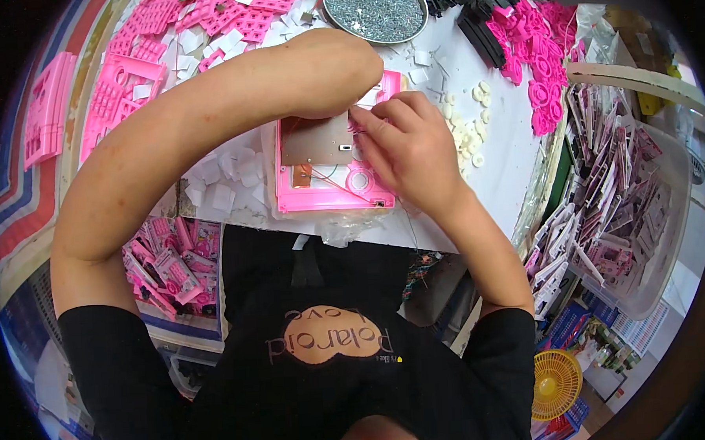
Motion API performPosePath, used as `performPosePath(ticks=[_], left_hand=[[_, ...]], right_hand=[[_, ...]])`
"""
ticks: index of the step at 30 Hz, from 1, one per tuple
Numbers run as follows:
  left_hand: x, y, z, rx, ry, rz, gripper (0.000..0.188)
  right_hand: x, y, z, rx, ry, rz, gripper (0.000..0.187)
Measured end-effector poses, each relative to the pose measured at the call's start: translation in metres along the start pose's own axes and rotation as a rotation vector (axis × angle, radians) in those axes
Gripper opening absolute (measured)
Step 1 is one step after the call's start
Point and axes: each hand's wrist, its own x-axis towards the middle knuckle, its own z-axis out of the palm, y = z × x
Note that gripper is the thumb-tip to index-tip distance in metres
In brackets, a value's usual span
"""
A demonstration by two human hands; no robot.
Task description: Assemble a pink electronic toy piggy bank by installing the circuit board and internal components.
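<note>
A pink plastic casing (pixel 289 201) lies in front of me at the table's near edge, on clear plastic wrap. Inside it sit a flat grey-brown plate (pixel 315 143), thin red and green wires (pixel 331 181) and a round pink ring-shaped fitting (pixel 359 180). My left hand (pixel 354 70) reaches over the casing's far side, bent at the wrist. Its fingers are hidden from view. At the casing's right side, my right hand (pixel 416 142) has its fingers bent and closed together beside the plate, near a small bit of pink. What they grip is too small to make out.
A round metal dish of small screws (pixel 376 13) stands at the back. Pink plastic parts (pixel 138 84) and white paper pieces (pixel 232 174) lie left; cream round pieces (pixel 465 132), pink parts (pixel 546 70) and black parts (pixel 480 37) right. A clear bin (pixel 678 198) holds many pink-white pieces.
</note>
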Motion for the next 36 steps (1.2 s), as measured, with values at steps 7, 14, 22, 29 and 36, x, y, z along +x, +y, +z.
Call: performPosePath(ticks=[7,14,22,29,36], left_hand=[[-0.012,0.007,0.015,-0.025,0.246,0.152,0.02],[-0.019,-0.008,0.033,-0.152,0.546,0.022,0.024],[-0.055,-0.032,0.03,-0.446,0.599,-0.513,0.026],[-0.048,-0.023,0.048,-0.445,0.791,-0.284,0.015],[-0.054,-0.012,0.05,-0.443,0.901,-0.2,0.009]], right_hand=[[0.005,-0.031,0.002,-0.23,-0.147,0.135,0.035],[0.004,-0.02,-0.002,-0.183,-0.174,0.063,0.032],[0.005,-0.017,-0.014,-0.106,-0.216,0.054,0.034],[0.052,0.005,0.004,0.371,0.122,0.338,0.027],[0.055,-0.006,0.004,0.376,0.1,0.271,0.027]])
